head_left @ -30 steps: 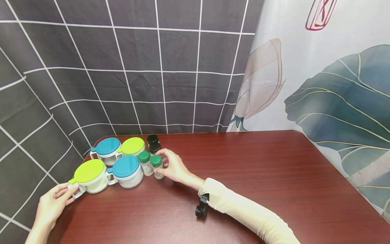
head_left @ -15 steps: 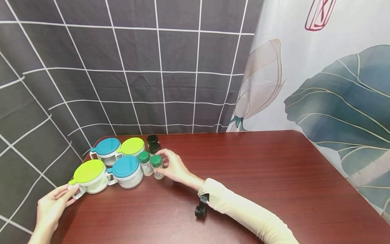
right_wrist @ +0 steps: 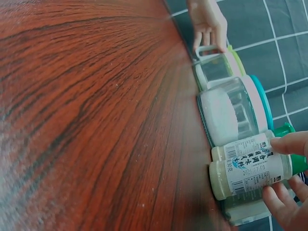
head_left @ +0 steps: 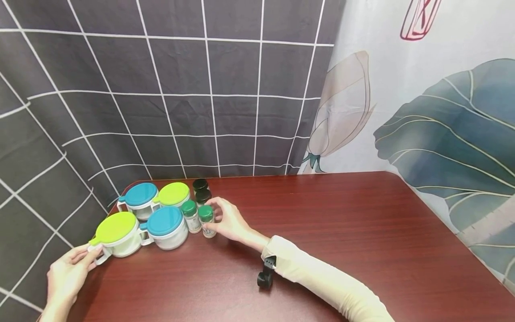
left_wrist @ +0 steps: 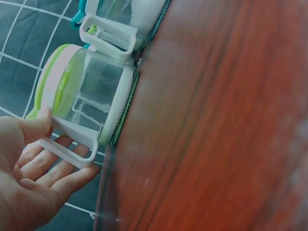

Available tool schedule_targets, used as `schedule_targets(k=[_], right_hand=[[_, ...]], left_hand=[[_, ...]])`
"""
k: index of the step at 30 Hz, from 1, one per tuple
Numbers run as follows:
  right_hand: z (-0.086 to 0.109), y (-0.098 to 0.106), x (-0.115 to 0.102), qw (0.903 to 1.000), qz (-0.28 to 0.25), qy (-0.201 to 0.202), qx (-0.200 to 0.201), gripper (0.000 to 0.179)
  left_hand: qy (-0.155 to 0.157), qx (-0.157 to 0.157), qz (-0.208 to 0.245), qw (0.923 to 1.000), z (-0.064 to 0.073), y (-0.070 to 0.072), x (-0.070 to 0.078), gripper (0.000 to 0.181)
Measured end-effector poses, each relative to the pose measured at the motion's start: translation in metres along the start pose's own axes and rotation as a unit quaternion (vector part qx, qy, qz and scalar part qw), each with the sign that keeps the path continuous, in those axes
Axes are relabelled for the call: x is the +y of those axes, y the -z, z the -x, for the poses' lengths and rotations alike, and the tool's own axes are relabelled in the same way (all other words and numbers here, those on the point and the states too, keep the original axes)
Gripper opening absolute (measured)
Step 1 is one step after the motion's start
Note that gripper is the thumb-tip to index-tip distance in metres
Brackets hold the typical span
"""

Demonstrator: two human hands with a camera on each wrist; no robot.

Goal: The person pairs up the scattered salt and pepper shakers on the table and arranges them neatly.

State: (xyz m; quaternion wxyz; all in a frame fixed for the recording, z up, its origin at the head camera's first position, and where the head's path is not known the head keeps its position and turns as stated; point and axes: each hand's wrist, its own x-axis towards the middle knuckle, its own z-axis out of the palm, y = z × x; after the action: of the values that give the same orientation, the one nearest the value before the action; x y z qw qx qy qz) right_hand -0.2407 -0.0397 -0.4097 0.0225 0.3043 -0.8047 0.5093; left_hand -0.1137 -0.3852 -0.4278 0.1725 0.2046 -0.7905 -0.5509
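My left hand holds the white handle of a clear seasoning jar with a lime-green lid, thumb on top and fingers beneath. My right hand grips a green-capped spice shaker between thumb and fingers. In the right wrist view, printed labels show on that shaker. A second green-capped shaker stands beside it on the left. The blue-lidded jar sits between the shakers and the held lime-lidded jar.
Behind stand another blue-lidded jar, another lime-lidded jar and two black-capped shakers. All are grouped at the left end of the red-brown wooden table, near a grey grid-patterned curtain. A floral curtain hangs at right.
My left wrist has shifted very slightly left, still at the jar handle. The right hand keeps its grip on the shaker, and the view has drifted a little.
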Motion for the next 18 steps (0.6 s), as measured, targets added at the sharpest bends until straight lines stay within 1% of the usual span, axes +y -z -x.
schedule_targets(k=[1, 2, 5, 10, 12, 14, 18], right_hand=[[0.0000, -0.0002, 0.0004, 1.0000, 0.000, 0.000, 0.000, 0.048], [-0.0001, -0.0003, 0.0006, 1.0000, 0.000, -0.002, -0.001, 0.048], [0.0002, -0.0004, 0.0001, 1.0000, -0.001, -0.004, -0.002, 0.048], [0.0006, -0.0008, -0.0004, 1.0000, 0.001, -0.004, -0.005, 0.048], [0.0006, -0.0010, -0.0005, 1.0000, 0.002, -0.005, -0.004, 0.048], [0.0006, -0.0012, -0.0004, 1.0000, 0.000, -0.007, -0.003, 0.048], [0.0002, -0.0015, -0.0003, 1.0000, -0.001, -0.008, -0.003, 0.047]], left_hand=[[0.000, 0.009, -0.021, 0.9997, 0.0001, -0.0006, 0.0001, 0.030], [0.001, 0.016, -0.033, 0.9993, 0.0003, -0.0010, 0.0002, 0.030], [0.004, 0.028, -0.052, 0.9982, 0.0014, -0.0005, 0.0008, 0.025], [0.009, 0.038, -0.081, 0.9959, 0.0054, 0.0019, 0.0027, 0.011], [0.015, 0.042, -0.078, 0.9960, 0.0066, 0.0018, 0.0038, 0.011], [0.020, 0.045, -0.059, 0.9970, 0.0070, 0.0007, 0.0050, 0.017], [0.022, 0.054, -0.015, 0.9982, 0.0058, -0.0010, 0.0071, 0.029]])
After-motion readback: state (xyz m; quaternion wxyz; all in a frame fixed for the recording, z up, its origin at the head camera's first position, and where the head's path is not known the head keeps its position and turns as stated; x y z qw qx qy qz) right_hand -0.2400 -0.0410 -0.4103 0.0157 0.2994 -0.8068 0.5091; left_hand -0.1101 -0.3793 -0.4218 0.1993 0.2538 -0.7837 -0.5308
